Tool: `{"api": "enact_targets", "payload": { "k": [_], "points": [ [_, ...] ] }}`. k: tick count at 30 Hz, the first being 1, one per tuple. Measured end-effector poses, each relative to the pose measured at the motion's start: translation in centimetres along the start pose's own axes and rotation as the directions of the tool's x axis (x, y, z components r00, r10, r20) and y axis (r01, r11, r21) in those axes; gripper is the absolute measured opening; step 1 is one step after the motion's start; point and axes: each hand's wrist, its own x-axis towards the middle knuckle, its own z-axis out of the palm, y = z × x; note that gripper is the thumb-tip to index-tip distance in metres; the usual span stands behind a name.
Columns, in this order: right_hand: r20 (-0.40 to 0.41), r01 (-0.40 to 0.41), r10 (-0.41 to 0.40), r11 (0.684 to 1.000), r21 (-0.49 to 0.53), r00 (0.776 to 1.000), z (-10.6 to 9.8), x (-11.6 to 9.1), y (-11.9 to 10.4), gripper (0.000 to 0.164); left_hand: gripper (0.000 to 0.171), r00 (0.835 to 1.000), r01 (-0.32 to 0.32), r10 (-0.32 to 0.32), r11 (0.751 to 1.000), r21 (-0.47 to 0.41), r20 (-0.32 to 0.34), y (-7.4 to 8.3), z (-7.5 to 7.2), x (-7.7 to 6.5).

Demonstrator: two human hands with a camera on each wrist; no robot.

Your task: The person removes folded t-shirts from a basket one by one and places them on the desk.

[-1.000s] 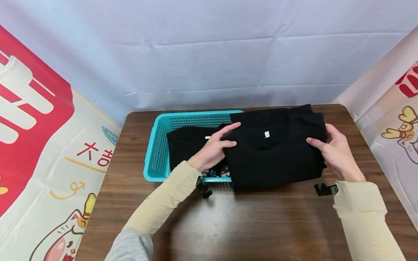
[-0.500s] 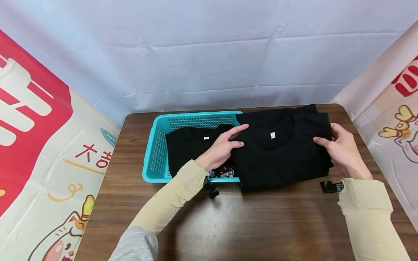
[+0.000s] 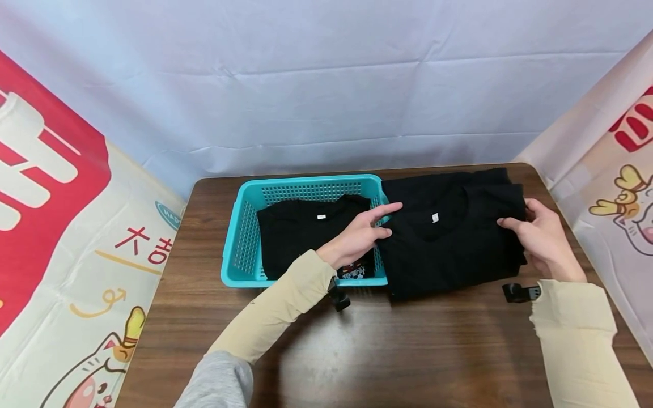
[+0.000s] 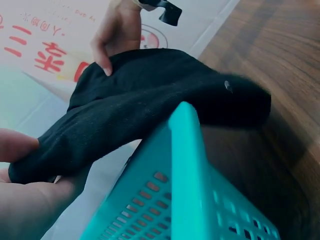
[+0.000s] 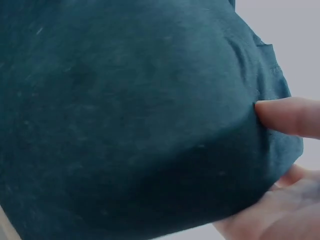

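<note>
A folded black T-shirt [image 3: 454, 249] with a small white neck label is held between both hands, just right of the basket. My left hand [image 3: 357, 237] pinches its left edge, thumb on top; the left wrist view shows the fabric [image 4: 135, 107] between thumb and fingers, passing over the basket's rim. My right hand [image 3: 548, 241] grips the opposite edge, and in the right wrist view the thumb [image 5: 290, 116] presses on the cloth from above with fingers beneath. Inside the turquoise basket [image 3: 233, 238] lies another folded black T-shirt [image 3: 296, 232], partly covered by the left hand.
Some printed fabric [image 3: 353, 271] shows in the basket's front right corner. The brown wooden table [image 3: 326, 357] extends in front of the basket. A pale cloth backdrop [image 3: 326, 102] hangs behind, with printed sheets at both sides.
Both hands have carried the held T-shirt to the right, from over the basket's right part to beside it. More of the basket and the T-shirt inside now shows.
</note>
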Motion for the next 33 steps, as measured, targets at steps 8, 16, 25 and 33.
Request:
{"api": "enact_targets", "payload": {
  "k": [8,16,25,33],
  "points": [
    [0.056,-0.087,0.086,0.996,0.02,0.995,-0.8,-0.3,0.5,0.017,0.057,0.999,0.005,-0.007,0.999,0.039,0.036,-0.4,0.8,0.8],
    [0.063,-0.065,0.068,0.997,-0.038,0.996,-1.3,-0.2,1.2,0.028,0.054,0.997,0.008,-0.014,0.996,0.085,0.074,-0.7,1.0,1.3],
    [0.093,-0.088,0.1,0.988,-0.126,0.991,-1.9,-0.2,1.7,0.064,0.059,0.993,-0.003,-0.012,0.991,0.132,0.114,-0.9,1.6,2.0],
    [0.089,-0.097,0.117,0.975,-0.199,0.989,-2.9,-0.1,2.3,0.063,0.059,0.991,-0.008,-0.015,0.986,0.169,0.135,-0.3,2.2,2.5]
  ]
}}
